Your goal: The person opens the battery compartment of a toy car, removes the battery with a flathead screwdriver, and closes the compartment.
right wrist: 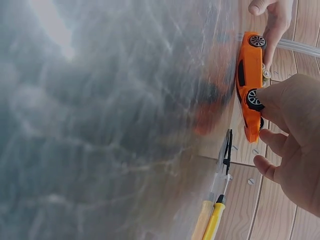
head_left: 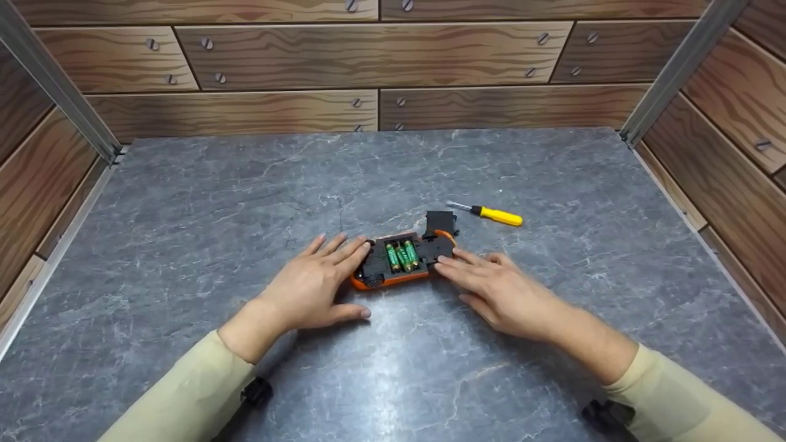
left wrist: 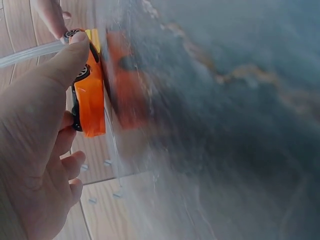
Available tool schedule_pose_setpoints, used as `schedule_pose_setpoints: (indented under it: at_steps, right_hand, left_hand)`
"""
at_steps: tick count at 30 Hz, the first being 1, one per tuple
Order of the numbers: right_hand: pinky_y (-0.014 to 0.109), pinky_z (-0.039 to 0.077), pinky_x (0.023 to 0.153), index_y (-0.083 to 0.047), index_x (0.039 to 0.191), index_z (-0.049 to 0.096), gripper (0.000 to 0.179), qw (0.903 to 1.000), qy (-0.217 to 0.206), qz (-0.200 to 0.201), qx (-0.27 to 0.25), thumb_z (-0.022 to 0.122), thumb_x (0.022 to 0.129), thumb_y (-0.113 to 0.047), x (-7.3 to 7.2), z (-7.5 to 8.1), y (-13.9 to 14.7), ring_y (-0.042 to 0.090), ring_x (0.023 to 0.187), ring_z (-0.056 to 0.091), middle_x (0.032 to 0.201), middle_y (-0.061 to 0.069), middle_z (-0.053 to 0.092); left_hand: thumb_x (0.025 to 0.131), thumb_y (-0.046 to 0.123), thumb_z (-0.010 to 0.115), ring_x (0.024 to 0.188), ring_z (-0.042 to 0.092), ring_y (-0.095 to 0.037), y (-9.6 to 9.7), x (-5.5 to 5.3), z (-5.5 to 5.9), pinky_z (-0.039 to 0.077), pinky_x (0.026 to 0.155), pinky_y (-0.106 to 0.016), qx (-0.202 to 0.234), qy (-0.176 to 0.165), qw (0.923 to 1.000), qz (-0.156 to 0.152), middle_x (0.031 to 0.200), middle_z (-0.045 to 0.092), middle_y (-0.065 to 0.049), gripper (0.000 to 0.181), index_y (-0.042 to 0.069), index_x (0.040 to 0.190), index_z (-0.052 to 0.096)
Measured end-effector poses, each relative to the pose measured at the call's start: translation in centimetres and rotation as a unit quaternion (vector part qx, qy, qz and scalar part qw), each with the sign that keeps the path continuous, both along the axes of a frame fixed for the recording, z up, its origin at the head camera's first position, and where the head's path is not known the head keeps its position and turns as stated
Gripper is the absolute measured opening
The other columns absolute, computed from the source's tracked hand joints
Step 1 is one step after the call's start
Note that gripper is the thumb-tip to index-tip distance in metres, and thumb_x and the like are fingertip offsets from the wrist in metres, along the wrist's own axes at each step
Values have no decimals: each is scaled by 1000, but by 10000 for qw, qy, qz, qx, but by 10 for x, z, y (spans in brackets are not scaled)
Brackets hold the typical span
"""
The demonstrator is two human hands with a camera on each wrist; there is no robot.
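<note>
An orange toy car [head_left: 435,248] lies upside down on the table, its black underside up. Its battery bay stands uncovered, with three green batteries [head_left: 393,258] side by side in it; the middle one looks slightly askew. My left hand [head_left: 310,285] rests its fingertips on the car's left end, fingers stretched out and thumb spread apart on the near side. At the right end, my right hand [head_left: 500,291] touches the underside with its extended fingertips. The orange car side [right wrist: 250,60] and its wheels show in the right wrist view.
Just behind the car's right end is a black battery cover [head_left: 440,221]. A screwdriver [head_left: 500,216] with a yellow handle lies farther right on the grey marbled table [head_left: 245,196]. Wood-patterned walls [head_left: 368,55] enclose the back and sides.
</note>
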State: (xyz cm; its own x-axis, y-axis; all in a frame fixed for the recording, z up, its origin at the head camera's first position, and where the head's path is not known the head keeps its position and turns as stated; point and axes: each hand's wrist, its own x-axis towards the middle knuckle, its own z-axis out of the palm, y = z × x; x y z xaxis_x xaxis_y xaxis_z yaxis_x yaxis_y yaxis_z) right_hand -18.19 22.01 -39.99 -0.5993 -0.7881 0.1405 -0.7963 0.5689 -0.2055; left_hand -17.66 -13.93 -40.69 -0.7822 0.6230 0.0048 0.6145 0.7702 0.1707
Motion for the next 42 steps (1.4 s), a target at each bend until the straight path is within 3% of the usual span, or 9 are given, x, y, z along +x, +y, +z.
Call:
schedule_pose_setpoints:
  at_steps: [5, 10, 22, 25, 30, 33, 37, 42]
  right_hand:
    - [58, 43, 112, -12, 161, 47, 63, 10000, -60, -15, -13, 70, 103, -15, 1, -1, 1, 32, 151, 42, 164, 5, 47]
    - [58, 44, 111, -12, 161, 48, 63, 9999, -101, -49, -92, 71, 102, -15, 2, -1, 1, 33, 151, 43, 163, 5, 48]
    - [61, 43, 113, -11, 160, 49, 63, 9988, -202, -170, -415, 72, 101, -19, -4, 6, -4, 32, 151, 43, 161, 6, 50]
    - [60, 44, 111, -10, 158, 50, 63, 9978, -225, -199, -586, 73, 101, -17, -8, 9, -7, 32, 150, 43, 161, 9, 50]
    - [61, 41, 115, -10, 158, 52, 62, 9948, -405, -311, -885, 74, 100, -19, -17, 16, -13, 33, 150, 45, 162, 13, 48]
    - [62, 38, 119, -11, 158, 52, 62, 9919, -628, -387, -1036, 74, 101, -22, -24, 21, -18, 33, 148, 46, 161, 13, 49]
    - [56, 40, 119, -11, 157, 54, 62, 9859, -964, -431, -1300, 77, 100, -22, -36, 25, -24, 32, 145, 50, 159, 11, 52]
    - [53, 45, 116, -12, 154, 57, 63, 9790, -1374, -660, -1351, 80, 97, -23, -49, 26, -30, 30, 141, 55, 158, 8, 55]
  left_hand:
    - [95, 74, 61, 159, 23, -36, 3, -1, -1, 14, 130, -55, 109, 3, 9999, 41, 175, 23, -9, 103, 11, 169, 25]
    - [96, 71, 63, 158, 25, -37, 7, 1, -3, 14, 130, -54, 500, -95, 9983, 287, 174, 25, -9, 102, 10, 169, 27]
    - [94, 62, 73, 158, 23, -40, 20, 1, -7, 12, 130, -53, 1368, -540, 9838, 1029, 174, 22, -11, 104, 7, 169, 25]
    - [90, 58, 79, 158, 23, -40, 22, 0, -9, 13, 130, -53, 1773, -751, 9737, 1221, 174, 24, -12, 108, 7, 169, 25]
    - [83, 50, 90, 157, 28, -35, 22, -2, -12, 21, 129, -50, 2724, -1239, 9413, 1562, 172, 27, -12, 113, 10, 168, 28]
    - [78, 46, 95, 155, 34, -34, 22, -2, -16, 25, 128, -48, 3075, -1410, 9262, 1664, 171, 30, -12, 117, 10, 168, 29]
    - [74, 41, 98, 152, 39, -35, 21, -3, -19, 27, 127, -50, 3266, -1562, 9157, 1747, 170, 33, -13, 120, 11, 168, 30]
    - [73, 35, 100, 150, 42, -35, 20, -4, -22, 29, 126, -49, 3390, -1658, 9082, 1808, 165, 42, -15, 119, 11, 168, 31]
